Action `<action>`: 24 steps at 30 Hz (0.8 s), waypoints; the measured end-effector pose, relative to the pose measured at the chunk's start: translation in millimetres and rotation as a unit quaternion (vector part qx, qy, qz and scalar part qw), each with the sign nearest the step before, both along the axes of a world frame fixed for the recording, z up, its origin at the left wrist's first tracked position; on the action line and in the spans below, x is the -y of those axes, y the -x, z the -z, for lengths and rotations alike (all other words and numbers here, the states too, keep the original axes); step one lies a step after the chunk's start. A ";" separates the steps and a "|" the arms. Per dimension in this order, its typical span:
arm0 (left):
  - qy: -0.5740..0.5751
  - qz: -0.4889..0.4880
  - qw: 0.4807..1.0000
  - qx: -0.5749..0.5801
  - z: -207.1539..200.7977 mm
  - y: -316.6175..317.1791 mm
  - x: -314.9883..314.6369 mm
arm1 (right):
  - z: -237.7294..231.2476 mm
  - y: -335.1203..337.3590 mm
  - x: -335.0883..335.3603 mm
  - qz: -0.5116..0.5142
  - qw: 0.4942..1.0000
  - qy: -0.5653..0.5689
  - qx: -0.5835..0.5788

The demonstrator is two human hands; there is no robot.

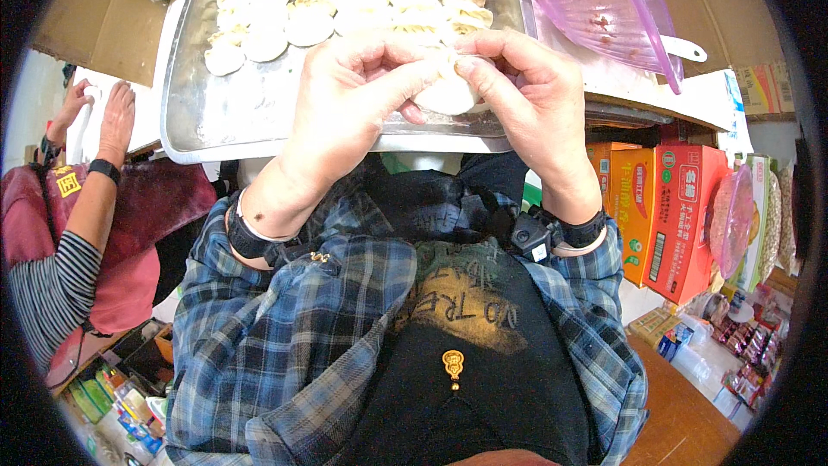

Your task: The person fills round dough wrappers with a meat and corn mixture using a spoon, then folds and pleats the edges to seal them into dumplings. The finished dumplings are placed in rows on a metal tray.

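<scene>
Between both hands is a white dumpling point(447, 98), held above the near edge of a metal tray point(259, 112). The thumb and fingers of my left hand point(358, 95) pinch its left side and top edge. My right hand point(528, 91) pinches the same dough from the right, thumb against the upper edge. The fingertips hide part of its rim, so I cannot see how far that is pressed together. Rows of pleated dumplings point(310, 22) lie on the tray just beyond my hands.
A purple bowl point(595, 4) smeared with filling stands tilted at the right, with a white handle point(686, 48) sticking out. Red and orange boxes point(687, 220) sit below the table's right side. At the left, another person's hands point(116, 121) work with white dough.
</scene>
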State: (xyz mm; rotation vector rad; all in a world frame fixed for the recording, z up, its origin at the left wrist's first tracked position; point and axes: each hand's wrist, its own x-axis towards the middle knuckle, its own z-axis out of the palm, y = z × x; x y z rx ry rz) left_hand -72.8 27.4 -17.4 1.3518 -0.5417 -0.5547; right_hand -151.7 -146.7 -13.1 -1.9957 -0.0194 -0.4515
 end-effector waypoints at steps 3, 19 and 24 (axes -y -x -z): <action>-0.008 0.011 1.000 0.010 0.5 0.0 -0.5 | 0.8 -0.3 0.5 0.006 0.999 0.024 0.022; 0.028 0.016 0.998 -0.057 0.9 -5.0 1.8 | -1.4 -1.8 -1.8 0.026 0.985 -0.166 -0.044; 0.040 0.002 0.997 -0.061 5.5 -4.6 3.0 | 1.0 -0.1 -0.1 0.027 0.988 -0.143 -0.042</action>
